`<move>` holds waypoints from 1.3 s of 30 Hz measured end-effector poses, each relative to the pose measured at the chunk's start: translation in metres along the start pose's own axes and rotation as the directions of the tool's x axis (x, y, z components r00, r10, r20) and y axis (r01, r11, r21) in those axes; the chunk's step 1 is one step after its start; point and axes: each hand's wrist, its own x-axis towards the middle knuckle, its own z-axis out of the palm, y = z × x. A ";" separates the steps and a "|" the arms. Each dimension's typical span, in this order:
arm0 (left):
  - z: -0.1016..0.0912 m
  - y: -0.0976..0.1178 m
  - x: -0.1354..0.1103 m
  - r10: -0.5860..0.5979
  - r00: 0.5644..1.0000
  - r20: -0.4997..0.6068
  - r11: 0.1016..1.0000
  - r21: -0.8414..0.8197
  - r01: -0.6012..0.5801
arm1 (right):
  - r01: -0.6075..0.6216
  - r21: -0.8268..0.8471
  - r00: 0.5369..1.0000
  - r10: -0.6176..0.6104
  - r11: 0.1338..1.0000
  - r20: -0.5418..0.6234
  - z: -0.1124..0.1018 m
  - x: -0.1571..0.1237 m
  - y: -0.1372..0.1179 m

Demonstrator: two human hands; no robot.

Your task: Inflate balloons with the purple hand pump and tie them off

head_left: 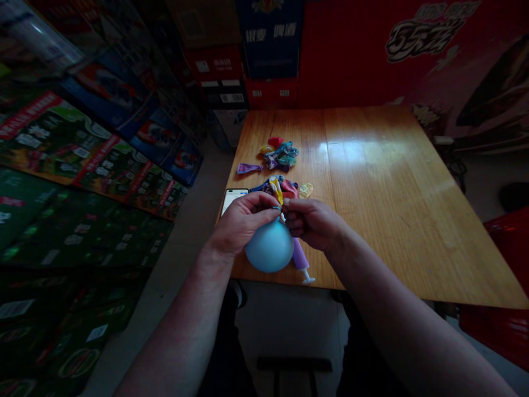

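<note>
A light blue inflated balloon (270, 248) hangs neck-up between my hands, near the table's front edge. My left hand (248, 215) pinches its neck with thumb and index finger. Facing it, my right hand (312, 220) has thumb and fingertips closed at the same neck; a small white bit shows between the hands, its kind unclear. Below my right hand lies a purple hand pump (301, 256) with a white T-shaped handle, partly hidden. Just beyond my fingers sits a pile of uninflated balloons (290, 189), and a second pile (283, 155) lies farther back.
The wooden table (372, 204) stretches away to the right. A phone (233, 197) lies at its left edge, partly behind my left hand. Stacked drink cartons (103, 149) line the left side; more boxes (270, 41) stand behind the table. A dark stool (294, 364) is below.
</note>
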 end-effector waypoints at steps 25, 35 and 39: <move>0.003 -0.005 0.003 0.133 0.988 0.078 0.819 0.553 -0.153 | 0.493 -0.755 0.749 -0.653 0.432 0.115 0.013 -0.003 0.016; -0.013 0.000 0.004 -0.058 0.995 -0.079 0.997 0.044 0.061 | 0.404 -0.586 0.845 -0.533 0.702 -0.056 0.020 -0.009 0.016; -0.015 0.005 0.004 -0.115 0.989 -0.093 0.990 -0.099 0.106 | 0.375 -0.437 0.890 -0.450 0.818 -0.079 0.016 -0.004 0.012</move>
